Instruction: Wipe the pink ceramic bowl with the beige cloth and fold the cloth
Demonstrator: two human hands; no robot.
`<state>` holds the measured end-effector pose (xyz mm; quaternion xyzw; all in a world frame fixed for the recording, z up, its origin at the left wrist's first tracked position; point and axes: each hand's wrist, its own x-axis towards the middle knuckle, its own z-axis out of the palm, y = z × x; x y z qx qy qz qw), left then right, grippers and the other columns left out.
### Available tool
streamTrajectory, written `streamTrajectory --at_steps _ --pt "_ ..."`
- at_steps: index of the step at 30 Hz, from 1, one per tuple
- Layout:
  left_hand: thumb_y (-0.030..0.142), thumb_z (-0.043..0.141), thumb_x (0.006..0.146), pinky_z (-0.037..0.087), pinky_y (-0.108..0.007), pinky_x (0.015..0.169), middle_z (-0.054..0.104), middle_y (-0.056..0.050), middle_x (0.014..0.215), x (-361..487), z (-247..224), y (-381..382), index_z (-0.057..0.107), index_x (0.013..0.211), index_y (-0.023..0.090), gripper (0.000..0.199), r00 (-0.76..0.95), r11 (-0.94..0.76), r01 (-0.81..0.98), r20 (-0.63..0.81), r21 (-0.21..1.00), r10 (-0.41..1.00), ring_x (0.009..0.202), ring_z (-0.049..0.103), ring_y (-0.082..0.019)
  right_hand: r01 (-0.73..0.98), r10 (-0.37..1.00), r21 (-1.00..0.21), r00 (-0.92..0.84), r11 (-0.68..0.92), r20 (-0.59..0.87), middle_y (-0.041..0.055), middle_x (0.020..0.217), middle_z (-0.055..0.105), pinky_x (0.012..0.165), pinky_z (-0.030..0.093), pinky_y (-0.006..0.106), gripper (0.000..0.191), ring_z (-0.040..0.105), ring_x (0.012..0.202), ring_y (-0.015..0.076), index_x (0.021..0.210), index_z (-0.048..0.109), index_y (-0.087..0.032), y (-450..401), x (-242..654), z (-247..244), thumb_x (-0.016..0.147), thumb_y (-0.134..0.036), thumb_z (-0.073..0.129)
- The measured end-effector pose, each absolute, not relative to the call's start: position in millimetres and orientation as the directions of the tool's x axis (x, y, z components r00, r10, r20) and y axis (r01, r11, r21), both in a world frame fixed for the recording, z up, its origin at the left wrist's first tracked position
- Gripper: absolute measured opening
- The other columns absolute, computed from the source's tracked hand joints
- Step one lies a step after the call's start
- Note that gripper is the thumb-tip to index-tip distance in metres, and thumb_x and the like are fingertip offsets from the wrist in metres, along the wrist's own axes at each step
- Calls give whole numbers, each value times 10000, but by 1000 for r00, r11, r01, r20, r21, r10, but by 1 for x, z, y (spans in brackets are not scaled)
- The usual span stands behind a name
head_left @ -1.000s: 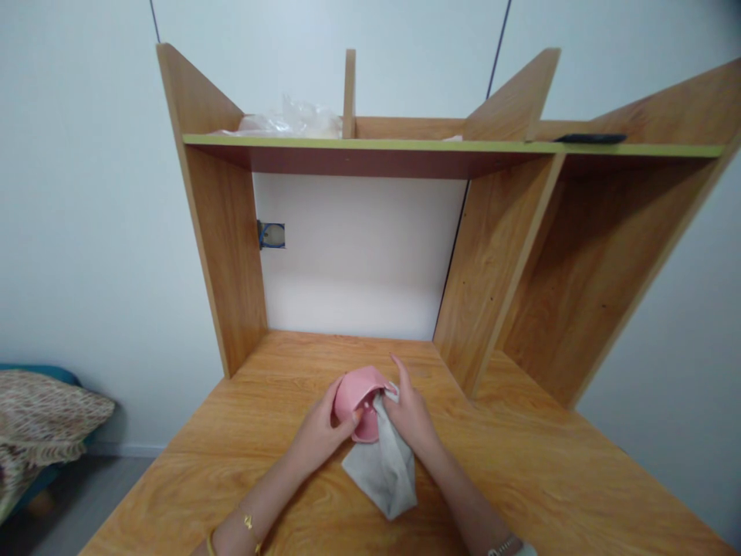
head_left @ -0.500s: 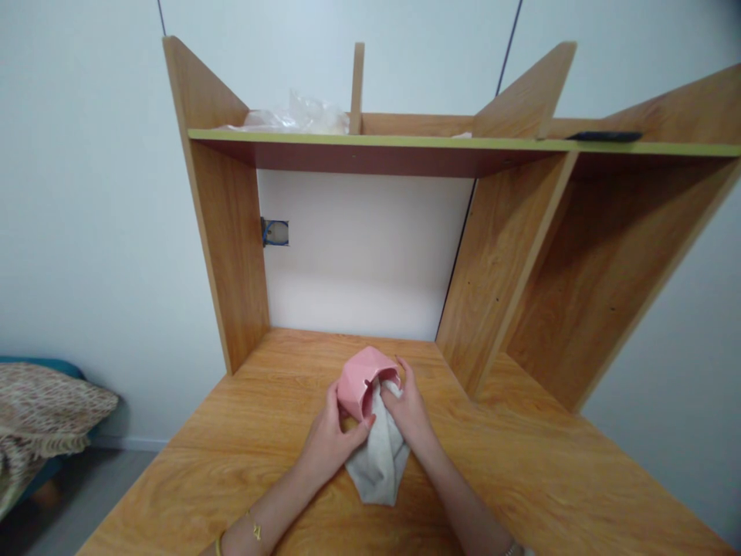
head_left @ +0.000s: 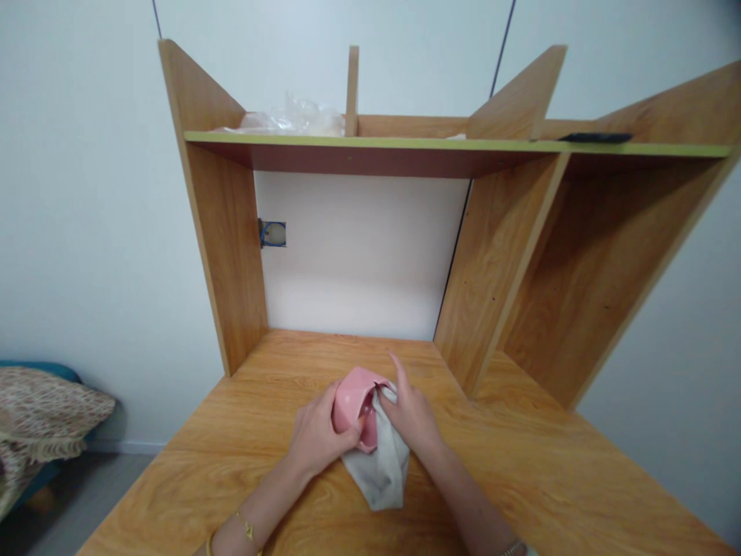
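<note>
Pink bowl: held tilted above the wooden desk (head_left: 549, 471), between the two hands, its opening turned toward the right hand; whether the desk is touched by it cannot be told. The pink bowl (head_left: 349, 396) is partly covered by fingers and cloth, so its inside is only glimpsed.
Left hand: clamped on the bowl, thumb laid at the rim; the other fingers of the left hand (head_left: 320, 434) are largely hidden behind the outer wall.
Right hand: the grey cloth (head_left: 379, 472) is pinched at the bowl's rim by the right hand (head_left: 412, 415), one finger raised; the tips at the cloth are hidden.
Wrists: gold bracelets (head_left: 248, 530) are worn on the left; a band (head_left: 512, 548) on the right is cut off by the lower edge.
Shelf: a crumpled clear bag (head_left: 298, 120), contents unclear, and a dark flat object (head_left: 596, 138), unidentifiable, are borne.
Left edge: a fringed patterned cover (head_left: 49, 409) is cut off.
</note>
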<state>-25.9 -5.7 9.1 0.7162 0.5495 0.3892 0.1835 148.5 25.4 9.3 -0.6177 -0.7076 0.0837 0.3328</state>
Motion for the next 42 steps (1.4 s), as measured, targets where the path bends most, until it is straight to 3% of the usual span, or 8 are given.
streamTrajectory --at_steps 8,13,16,20,28,32,37,42 --pt "435 476 788 391 -370 884 598 -95 1104 -31 2 8 466 1221 179 503 69 -302 515 312 803 948 991 547 -243 595 914 -761 105 258 392 116 1155 565 824 435 312 572 555 1021 203 1322 264 -158 33 143 -6 789 -262 442" --pt "372 573 763 409 -325 899 497 -117 1228 -17 -9 8 254 1328 153 686 182 -378 181 347 908 920 1005 543 -194 545 899 -806 198 231 391 128 1209 523 898 400 337 526 512 1086 199 1293 297 -140 39 145 -11 785 -226 405" --pt "328 564 773 471 -288 804 538 -108 1153 -9 -12 7 198 1327 157 685 205 -341 12 332 940 921 930 574 -171 539 897 -810 202 233 393 144 1246 488 924 379 339 534 492 1108 198 1279 307 -118 43 145 -15 765 -214 411" --pt "323 612 721 498 -253 669 595 -73 1003 -10 -14 6 254 1297 155 698 92 -309 126 299 943 950 771 592 -150 572 908 -793 188 208 373 133 1209 520 895 394 317 573 513 1079 191 1271 314 -121 46 144 -16 721 -193 456" --pt "313 626 678 486 -292 728 632 -75 990 -15 -12 1 366 1281 184 669 121 -312 402 288 861 950 873 600 -214 791 932 -610 181 51 313 78 772 654 591 410 261 657 622 704 216 1341 240 -126 36 154 1 766 -308 500" --pt "281 606 689 493 -280 699 655 -56 927 -15 -20 8 384 1262 167 625 109 -283 352 261 892 959 774 621 -182 840 918 -537 148 80 369 88 795 660 599 409 272 606 626 741 234 1331 273 -160 33 154 2 799 -371 473" --pt "258 599 693 495 -271 735 638 -79 1000 -13 -26 19 486 1144 135 480 19 -244 131 243 961 970 839 619 -179 830 904 -543 125 130 409 109 909 657 647 428 283 579 625 839 240 1331 267 -175 33 152 0 827 -402 438" --pt "283 611 724 518 -257 653 665 -70 861 -17 -23 27 539 1046 123 366 -105 -100 -19 97 995 990 762 635 -171 844 921 -523 106 115 374 122 950 651 676 430 284 545 620 879 238 1326 267 -160 34 152 -2 853 -399 394"
